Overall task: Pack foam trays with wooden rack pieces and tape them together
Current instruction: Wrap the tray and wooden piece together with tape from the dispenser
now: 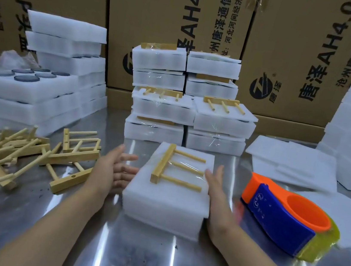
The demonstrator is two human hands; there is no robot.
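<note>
A white foam tray pack (pixel 160 205) lies on the metal table in front of me. A wooden rack piece (pixel 176 169) with three dowels lies on its top under clear tape. My left hand (pixel 113 169) hovers just left of the pack with fingers straight and spread. My right hand (pixel 216 190) lies flat against the pack's right side. An orange and blue tape dispenser (pixel 282 213) sits on the table to the right, apart from both hands.
Loose wooden rack pieces (pixel 20 156) are heaped at the left. Taped foam packs (pixel 192 103) are stacked behind. Foam trays holding dark discs (pixel 25 87) stand at the back left, foam sheets (pixel 290 162) and foam stacks at the right. Cardboard boxes (pixel 294 48) wall the back.
</note>
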